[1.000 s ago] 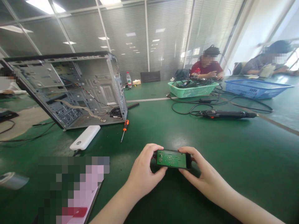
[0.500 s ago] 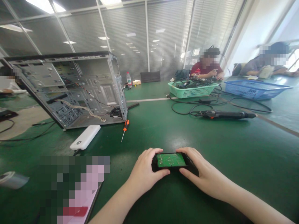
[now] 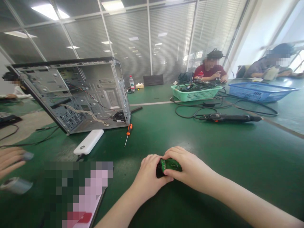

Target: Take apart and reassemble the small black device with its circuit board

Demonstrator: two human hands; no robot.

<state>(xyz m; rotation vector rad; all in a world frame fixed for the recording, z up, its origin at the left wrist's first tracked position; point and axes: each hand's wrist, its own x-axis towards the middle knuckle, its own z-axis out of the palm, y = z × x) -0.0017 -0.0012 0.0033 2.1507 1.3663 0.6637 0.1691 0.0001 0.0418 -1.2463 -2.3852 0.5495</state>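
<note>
A green circuit board lies between my two hands, solder side up, with a black casing around or under its left end. My left hand wraps the casing's left side, thumb at the front. My right hand reaches over the board, with its fingers at the back edge and its thumb on the front edge. Its palm and fingers hide the board's right end. Whether the board sits fully inside the casing, I cannot tell.
An open computer case stands at left, with an orange-handled screwdriver and white power bank before it. An electric screwdriver, green basket and blue basket lie at right. Another person's hand shows at far left.
My right hand has slid left from the casing's right end onto the board, covering more of it. My left hand stays on the casing. Another person's hand has appeared at far left.
</note>
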